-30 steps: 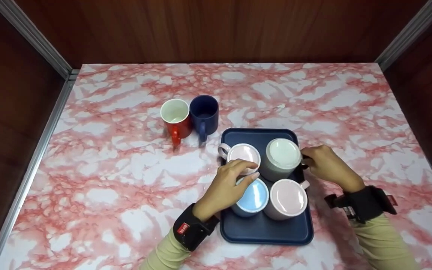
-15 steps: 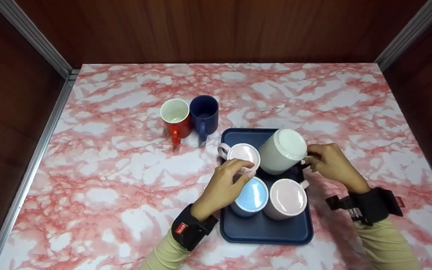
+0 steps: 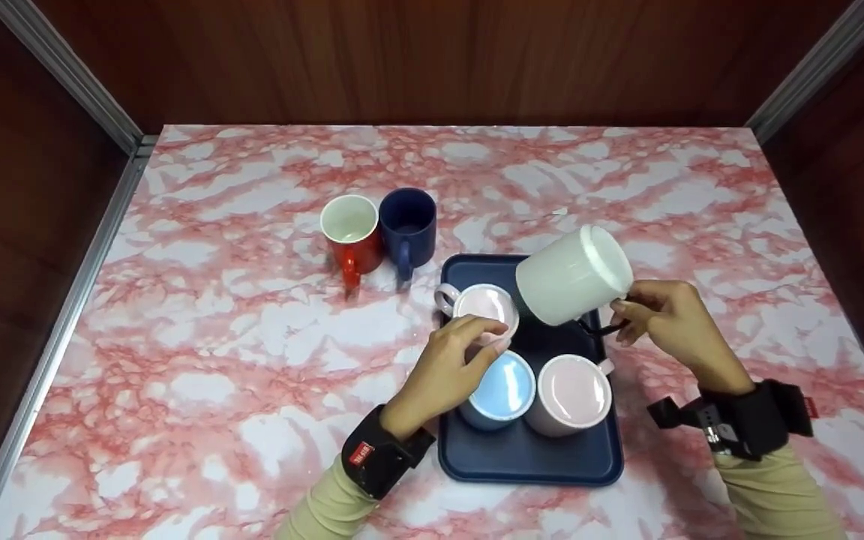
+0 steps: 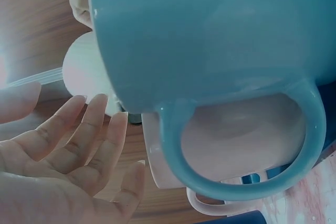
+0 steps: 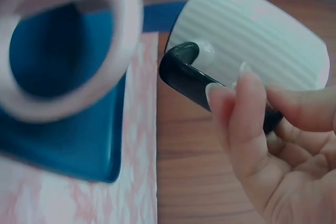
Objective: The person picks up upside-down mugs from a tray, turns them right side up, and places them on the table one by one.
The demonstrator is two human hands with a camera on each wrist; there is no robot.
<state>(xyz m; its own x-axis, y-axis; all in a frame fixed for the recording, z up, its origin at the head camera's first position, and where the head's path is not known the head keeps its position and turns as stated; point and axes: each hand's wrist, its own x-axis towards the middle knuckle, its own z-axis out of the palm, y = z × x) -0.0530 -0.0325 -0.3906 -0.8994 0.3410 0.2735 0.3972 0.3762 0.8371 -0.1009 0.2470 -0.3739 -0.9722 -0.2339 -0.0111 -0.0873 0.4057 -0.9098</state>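
Observation:
A white ribbed mug with a black handle is tilted above the back right of the dark blue tray. My right hand pinches that handle, fingers curled round it in the right wrist view. Upside down on the tray stand a blue mug, a pink mug to its right and another pink mug behind it. Over the blue mug and the rear pink mug hovers my left hand, its fingers loosely bent with nothing between them; the left wrist view shows it beside the blue mug.
Left of the tray's back corner, a red mug and a navy mug stand upright side by side on the marbled table. Dark wood panels rise at the back and both sides.
My right hand has raised the white mug and tipped it, its base swinging up and to the right, off the tray. The left hand has barely moved.

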